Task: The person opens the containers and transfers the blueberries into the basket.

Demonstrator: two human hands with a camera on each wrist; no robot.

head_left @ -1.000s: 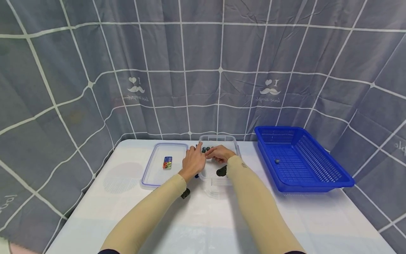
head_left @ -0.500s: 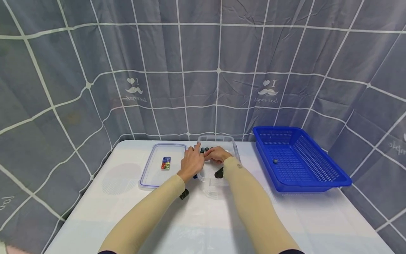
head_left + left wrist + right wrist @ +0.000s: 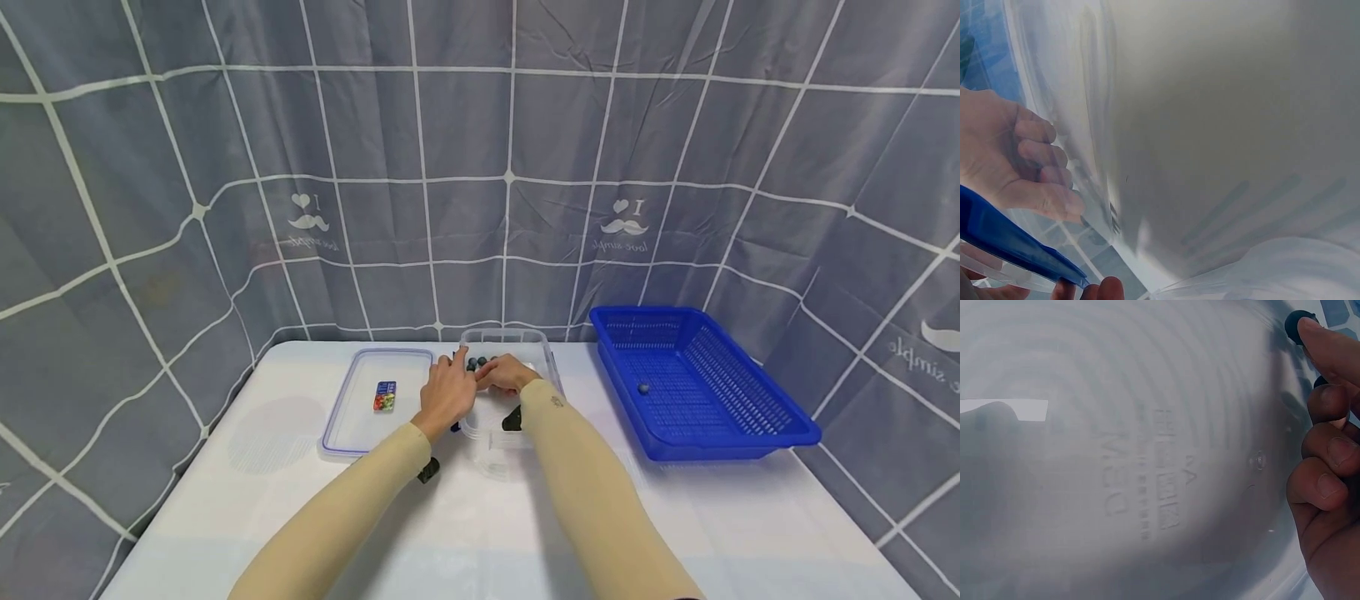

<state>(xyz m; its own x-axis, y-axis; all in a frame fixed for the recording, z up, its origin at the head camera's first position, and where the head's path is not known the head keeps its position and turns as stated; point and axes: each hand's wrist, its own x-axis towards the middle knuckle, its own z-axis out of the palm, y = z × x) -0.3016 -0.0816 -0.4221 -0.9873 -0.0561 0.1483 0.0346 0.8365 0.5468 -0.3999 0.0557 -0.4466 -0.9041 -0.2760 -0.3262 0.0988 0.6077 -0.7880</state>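
Note:
A clear plastic food container [image 3: 551, 367] stands near the table's back edge, with several blueberries [image 3: 482, 362] by its left far side. My left hand [image 3: 447, 392] grips the container's left side; in the left wrist view its fingertips [image 3: 1110, 287] curl beside a blue locking strip [image 3: 1019, 250]. My right hand [image 3: 508, 372] reaches into the container. In the right wrist view, one extended finger of it touches a blueberry [image 3: 1299, 327] at the tip, and the other fingers are curled. The thumb's hold is partly hidden.
Left of the container lies a clear lid [image 3: 345, 417] with a blue seal and a fruit label [image 3: 385, 396]. A blue slotted basket [image 3: 720, 442] sits on the right, holding one blueberry [image 3: 643, 388]. Grey checked curtain surrounds the white table [image 3: 480, 542].
The head view has tilted and turned slightly, shifting everything a little down and left. Both hands stay at the container in nearly the same pose.

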